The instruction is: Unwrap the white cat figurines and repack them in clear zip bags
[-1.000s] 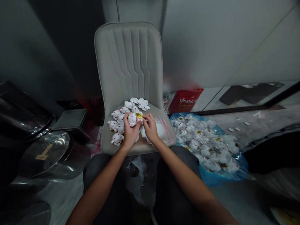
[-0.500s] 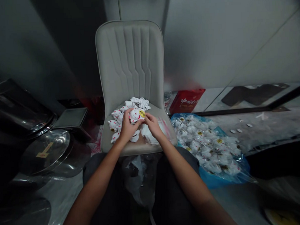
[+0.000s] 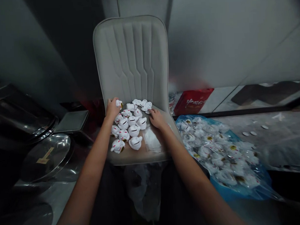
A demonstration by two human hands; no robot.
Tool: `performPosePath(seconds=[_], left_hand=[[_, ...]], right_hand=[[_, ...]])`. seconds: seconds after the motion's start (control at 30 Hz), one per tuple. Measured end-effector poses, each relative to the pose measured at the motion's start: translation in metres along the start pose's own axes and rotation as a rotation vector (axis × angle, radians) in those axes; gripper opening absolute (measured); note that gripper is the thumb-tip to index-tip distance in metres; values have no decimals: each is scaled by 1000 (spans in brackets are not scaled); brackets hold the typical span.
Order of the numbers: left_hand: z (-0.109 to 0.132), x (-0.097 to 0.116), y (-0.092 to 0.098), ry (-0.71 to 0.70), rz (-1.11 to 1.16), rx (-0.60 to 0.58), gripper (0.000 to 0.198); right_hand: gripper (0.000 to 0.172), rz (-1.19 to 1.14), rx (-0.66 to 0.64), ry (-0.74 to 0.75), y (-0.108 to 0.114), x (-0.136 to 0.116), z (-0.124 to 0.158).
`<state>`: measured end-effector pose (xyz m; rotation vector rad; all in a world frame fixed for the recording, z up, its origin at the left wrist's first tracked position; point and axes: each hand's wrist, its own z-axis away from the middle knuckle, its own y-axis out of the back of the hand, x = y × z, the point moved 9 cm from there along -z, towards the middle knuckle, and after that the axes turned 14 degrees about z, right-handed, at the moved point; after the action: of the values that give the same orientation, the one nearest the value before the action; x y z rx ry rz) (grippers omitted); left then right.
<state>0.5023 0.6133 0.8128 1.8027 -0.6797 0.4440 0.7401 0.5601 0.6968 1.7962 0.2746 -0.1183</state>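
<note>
Several small white ceramic beckoning-cat figurines (image 3: 128, 126) with red markings lie on the beige chair seat (image 3: 141, 156), most of them bunched at its middle. My left hand (image 3: 112, 109) is at the far left of the bunch, its fingertips pinching one figurine (image 3: 119, 103). My right hand (image 3: 156, 119) rests on the seat with its fingers apart, holding nothing, just right of the figurines. A small stack of clear plastic bags (image 3: 151, 140) lies on the seat below that hand. A few flat white pieces (image 3: 142, 103) sit at the back of the seat.
A blue sheet (image 3: 241, 188) on the floor at right holds a heap of bagged figurines (image 3: 215, 156). A red box (image 3: 192, 101) stands behind it. Steel trays (image 3: 47, 157) lie at left, and small white discs (image 3: 249, 133) dot the floor.
My hands have parted from the yellow-stickered figurine they held together. The left has moved to the seat's far left, the right has moved right and down, and the view has shifted slightly.
</note>
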Motion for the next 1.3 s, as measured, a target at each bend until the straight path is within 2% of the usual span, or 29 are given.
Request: performPosePath(seconds=[0.1, 0.2, 0.4, 0.57, 0.67, 0.8, 0.9, 1.03, 1.17, 1.3], left_hand=[[0, -15, -21, 48, -80, -121, 45], [-1, -23, -37, 60, -129, -233, 40], [-1, -6, -44, -66, -195, -196, 40], [0, 5, -65, -94, -239, -273, 44], [-3, 9, -71, -113, -224, -303, 43], [-7, 8, -75, -93, -225, -325, 39], [-9, 10, -75, -69, -152, -289, 32], [-10, 18, -68, -86, -12, -180, 28], [-13, 31, -46, -142, 173, -43, 27], [-13, 41, -23, -151, 466, 75, 31]], right_hand=[[49, 142, -115, 45, -7, -8, -1], [43, 168, -144, 44, -3, -7, -2], [38, 214, -167, -30, 9, -1, 2], [43, 204, -101, -89, 19, -4, 6], [47, 202, -82, 3, 20, -14, 6], [38, 208, -155, 127, 12, -25, 5], [34, 212, -167, 110, 15, -25, 5], [35, 201, -180, 43, 19, -22, 7], [40, 168, -128, 27, 20, -21, 7], [37, 192, -167, 87, 10, -20, 7]])
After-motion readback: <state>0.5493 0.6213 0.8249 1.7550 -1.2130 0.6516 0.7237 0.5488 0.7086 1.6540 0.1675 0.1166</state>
